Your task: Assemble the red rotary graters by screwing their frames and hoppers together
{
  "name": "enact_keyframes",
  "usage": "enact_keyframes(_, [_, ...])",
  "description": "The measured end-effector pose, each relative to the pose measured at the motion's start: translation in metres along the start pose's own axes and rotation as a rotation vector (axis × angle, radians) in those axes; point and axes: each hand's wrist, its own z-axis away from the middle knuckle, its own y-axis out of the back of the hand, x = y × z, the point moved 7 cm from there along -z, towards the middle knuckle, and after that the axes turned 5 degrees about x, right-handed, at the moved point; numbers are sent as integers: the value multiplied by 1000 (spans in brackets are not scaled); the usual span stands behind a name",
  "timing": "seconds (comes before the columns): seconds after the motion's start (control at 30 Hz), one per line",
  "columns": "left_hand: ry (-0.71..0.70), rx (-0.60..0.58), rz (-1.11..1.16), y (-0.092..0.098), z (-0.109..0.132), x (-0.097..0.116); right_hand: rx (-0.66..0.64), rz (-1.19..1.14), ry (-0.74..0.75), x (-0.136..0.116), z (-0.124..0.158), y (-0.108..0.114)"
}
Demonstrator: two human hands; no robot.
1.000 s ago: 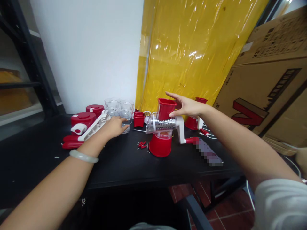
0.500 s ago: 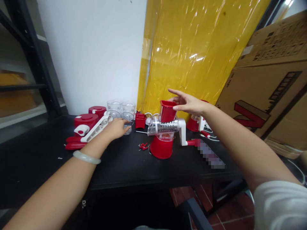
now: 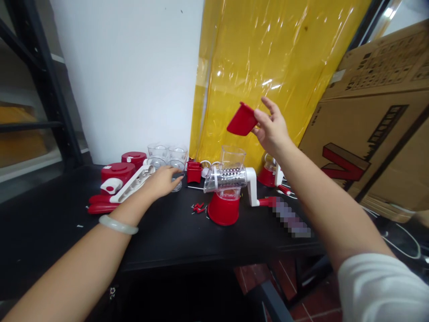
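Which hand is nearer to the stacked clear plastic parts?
Left. The left hand is in front of the clear parts; the right hand holds a red piece higher, farther right.

Worktop (image 3: 174, 241), black, flat, running across the middle of the frame. On it:
- Left of centre: two red round plastic bases (image 3: 118, 171); beside them, white plastic crank arms (image 3: 130, 188) with red handles (image 3: 101, 209).
- Centre left, rear: clear plastic hopper parts (image 3: 157, 151), grouped.
- Centre, rear: small red square plastic cup (image 3: 194, 173).
- Centre: upright drum grater (image 3: 224, 211), red base, clear body, perforated metal drum; to its left, small red plastic pieces (image 3: 199, 208), scattered.
- Right of centre: flat item (image 3: 291, 219), pixelated; behind it, second red-based grater (image 3: 267, 175), partly hidden.
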Motion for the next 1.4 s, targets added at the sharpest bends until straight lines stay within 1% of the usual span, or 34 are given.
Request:
enact_keyframes(0.07, [-60, 140, 105, 14, 0, 14, 68, 27, 30, -8, 0, 1])
enact_keyframes(0.13, [-117, 323, 215, 36, 3, 31, 84, 32, 45, -14, 6, -5])
enact_keyframes(0.23, [-163, 645, 354, 81, 9, 57, 52, 39, 59, -18, 19, -26])
enact_keyframes(0.27, [-193, 726, 379, 97, 10, 67, 39, 47, 61, -18, 22, -34])
enact_keyframes(0.33, [-275, 781, 395, 124, 6, 92, 24, 60, 63, -19, 24, -51])
enact_keyframes(0.4, [-349, 773, 359, 146, -3, 115, 21, 65, 68, -22, 22, -64])
enact_keyframes(0.47, [-387, 763, 284, 163, -14, 133, 22, 66, 76, -26, 19, -70])
enact_keyframes(0.53, [-404, 756, 213, 173, -26, 144, 27, 71, 86, -32, 15, -72])
enact_keyframes(0.6, [-400, 739, 146, 176, -36, 149, 41, 84, 94, -37, 13, -69])
enact_keyframes(0.73, [-344, 682, 45, 174, -51, 151, 93, 116, 81, -38, 13, -65])
enact_keyframes(0.8, [-302, 599, 18, 168, -59, 152, 92, 123, 74, -36, 14, -67])
enact_keyframes(0.87, [-254, 481, -19, 160, -68, 151, 68, 122, 76, -35, 14, -69])
enact_keyframes(0.93, [-200, 369, -76, 151, -79, 145, 46, 112, 78, -32, 14, -68])
enact_keyframes(1.03, [-116, 254, -170, 135, -100, 125, 71, 77, 70, -26, 12, -57])
enact_keyframes(1.07, [-92, 204, -198, 127, -108, 116, 91, 61, 65, -23, 11, -51])
enact_keyframes(1.17, [-17, -34, -309, 91, -132, 87, 128, 12, 45, -17, 8, -40])
enact_keyframes(1.23, [-29, -178, -386, 66, -143, 74, 123, -5, 20, -14, 8, -38])
enact_keyframes(1.27, [-39, -228, -423, 55, -147, 69, 117, -9, 6, -12, 9, -39])
enact_keyframes(1.4, [2, -293, -472, 23, -156, 54, 65, -34, -30, -3, 15, -49])
